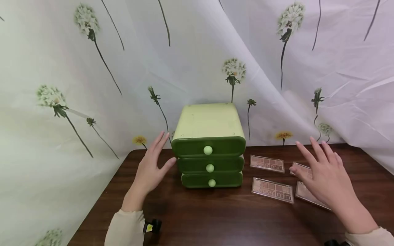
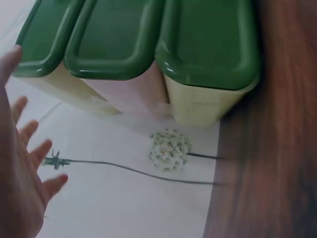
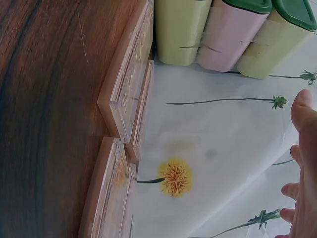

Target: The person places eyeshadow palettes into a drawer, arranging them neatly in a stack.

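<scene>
A small chest of three green-fronted drawers with round pale knobs stands at the back of the table, all drawers closed. My left hand hovers at its left side, fingers spread, holding nothing. To the right, my right hand is raised with spread fingers over the eyeshadow palettes and holds nothing. Several palettes lie flat there: one at the back, one in front, and two more partly hidden by the right hand. In the right wrist view palettes appear edge-on, apart from the fingers.
The dark wooden table carries everything. A white cloth printed with dandelions hangs behind and along the left side. Black wrist straps sit at the cuffs of the light sleeves.
</scene>
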### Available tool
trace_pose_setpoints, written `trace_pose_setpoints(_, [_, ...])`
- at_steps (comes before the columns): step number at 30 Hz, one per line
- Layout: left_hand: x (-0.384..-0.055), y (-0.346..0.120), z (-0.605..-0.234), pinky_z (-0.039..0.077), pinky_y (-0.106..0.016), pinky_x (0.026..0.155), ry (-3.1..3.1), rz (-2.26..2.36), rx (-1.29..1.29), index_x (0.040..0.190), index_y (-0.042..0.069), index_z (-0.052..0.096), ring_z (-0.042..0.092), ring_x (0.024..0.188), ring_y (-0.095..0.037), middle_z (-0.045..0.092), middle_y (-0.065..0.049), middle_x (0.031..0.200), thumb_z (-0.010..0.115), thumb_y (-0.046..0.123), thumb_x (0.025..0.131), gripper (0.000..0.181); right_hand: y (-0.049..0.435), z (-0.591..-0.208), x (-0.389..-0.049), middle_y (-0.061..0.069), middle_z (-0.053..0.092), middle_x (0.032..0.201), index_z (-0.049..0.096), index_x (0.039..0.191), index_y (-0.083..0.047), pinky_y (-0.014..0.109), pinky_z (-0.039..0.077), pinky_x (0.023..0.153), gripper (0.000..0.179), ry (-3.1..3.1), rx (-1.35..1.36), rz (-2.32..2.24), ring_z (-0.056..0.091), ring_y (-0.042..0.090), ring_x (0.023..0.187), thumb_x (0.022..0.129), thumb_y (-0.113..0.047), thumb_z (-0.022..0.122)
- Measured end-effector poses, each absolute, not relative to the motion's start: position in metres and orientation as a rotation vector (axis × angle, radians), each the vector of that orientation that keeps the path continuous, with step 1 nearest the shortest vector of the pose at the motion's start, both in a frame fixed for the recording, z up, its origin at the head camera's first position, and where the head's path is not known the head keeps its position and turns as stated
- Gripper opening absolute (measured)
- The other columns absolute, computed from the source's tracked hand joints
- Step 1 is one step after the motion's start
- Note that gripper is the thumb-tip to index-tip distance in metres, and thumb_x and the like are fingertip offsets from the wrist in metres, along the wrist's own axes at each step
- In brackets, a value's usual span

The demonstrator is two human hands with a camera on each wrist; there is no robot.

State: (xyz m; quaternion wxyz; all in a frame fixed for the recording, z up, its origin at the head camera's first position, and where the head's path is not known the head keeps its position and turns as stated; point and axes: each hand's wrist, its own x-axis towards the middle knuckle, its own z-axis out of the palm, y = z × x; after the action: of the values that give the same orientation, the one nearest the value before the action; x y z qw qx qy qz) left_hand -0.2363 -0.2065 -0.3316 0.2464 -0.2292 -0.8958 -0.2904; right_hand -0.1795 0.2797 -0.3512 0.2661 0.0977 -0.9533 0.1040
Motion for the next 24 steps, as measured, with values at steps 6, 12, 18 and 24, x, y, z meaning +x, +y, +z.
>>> trace_pose_setpoints(6, [-0.251,-0.204,-0.326,0.019,-0.063,0.111,-2.316,-1.183,-0.765,0.157,0.035,0.026,0.017,0.148,-0.021,0.022,0.006,0.162,0.053,0.024,0.103,0.061,0.278,-0.351,-0.182,0.020,0.019,0.161,0.025,0.159,-0.024,0.066,0.006,0.112,0.076,-2.560,0.280,0.321,0.008,0.042,0.148,0.096,-0.048,0.060])
trace_pose_setpoints(12, [-0.264,-0.200,-0.324,0.020,-0.058,0.113,-2.185,-1.474,-0.841,0.156,0.019,0.033,0.025,0.146,-0.022,0.031,-0.003,0.158,0.039,0.016,0.107,0.050,0.273,-0.351,-0.182,0.022,0.028,0.157,0.028,0.158,-0.020,0.069,0.023,0.101,0.073,-2.564,0.301,0.350,0.020,0.045,0.143,0.098,-0.047,0.058])
trace_pose_setpoints(18, [-0.276,-0.193,-0.326,0.026,-0.055,0.110,-2.136,-1.650,-0.844,0.153,0.019,0.040,0.032,0.141,-0.018,0.040,-0.002,0.152,0.035,0.024,0.109,0.045,0.265,-0.346,-0.182,0.020,0.031,0.155,0.035,0.155,-0.017,0.066,0.026,0.101,0.068,-2.541,0.312,0.391,0.027,0.045,0.139,0.098,-0.044,0.059])
trace_pose_setpoints(24, [-0.277,-0.185,-0.330,0.029,-0.048,0.109,-2.091,-1.719,-0.847,0.153,0.017,0.041,0.037,0.137,-0.018,0.042,0.000,0.151,0.034,0.024,0.109,0.045,0.253,-0.345,-0.179,0.020,0.054,0.130,0.055,0.140,-0.011,0.058,0.036,0.093,0.051,-2.296,0.402,0.541,0.047,0.043,0.118,0.093,-0.026,0.070])
